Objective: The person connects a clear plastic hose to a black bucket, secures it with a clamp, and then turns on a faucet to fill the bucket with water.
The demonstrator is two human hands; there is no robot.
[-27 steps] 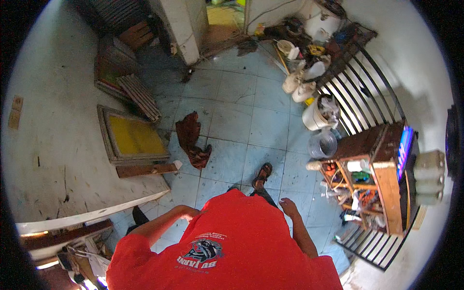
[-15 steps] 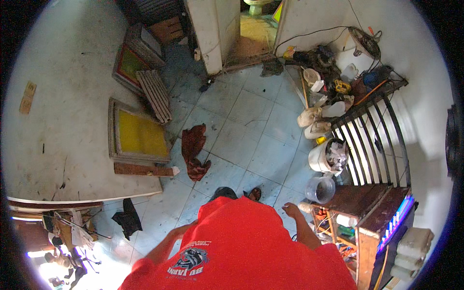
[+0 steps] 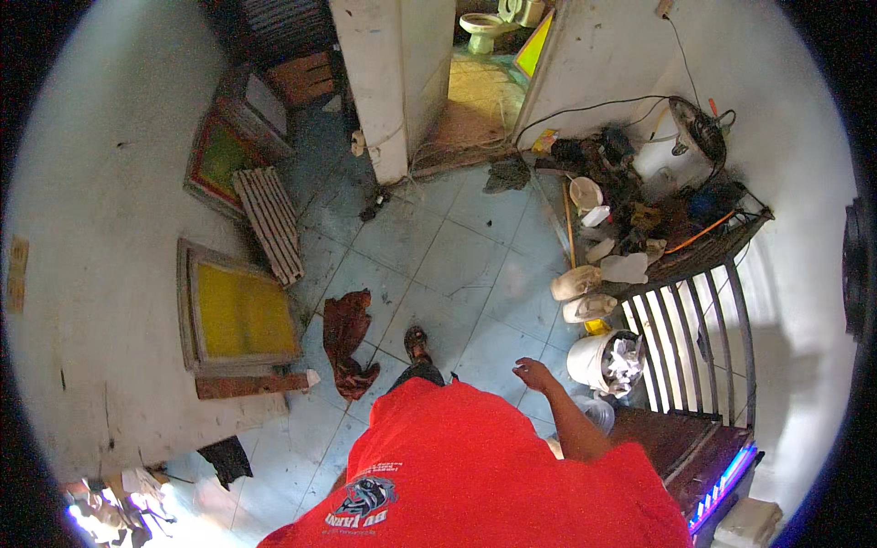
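Note:
My right hand (image 3: pixel 533 374) is out in front of my red shirt (image 3: pixel 493 466), over the tiled floor (image 3: pixel 448 265). Its fingers are curled, with a small pale spot at their tips that is too small to make out. Nearest to it on the right are a white bucket (image 3: pixel 587 361) filled with crumpled pale scraps and a clear plastic tub (image 3: pixel 598 413), which my forearm partly covers. My left hand is out of sight behind the shirt. One sandalled foot (image 3: pixel 416 342) shows ahead of me, beside a crumpled brown cloth (image 3: pixel 347 342).
Framed yellow panels (image 3: pixel 242 315) and a slatted board (image 3: pixel 268 224) lean along the left wall. Jugs (image 3: pixel 575 282), tools and a fan (image 3: pixel 697 132) crowd the right side by a black metal rack (image 3: pixel 699 320). A brown cabinet (image 3: pixel 658 438) stands near right. Ahead, a doorway shows a toilet (image 3: pixel 484 27).
I have stepped forward, so the door, bucket and cloth sit lower in view. My right hand has moved up and left. My left forearm has mostly gone behind the shirt.

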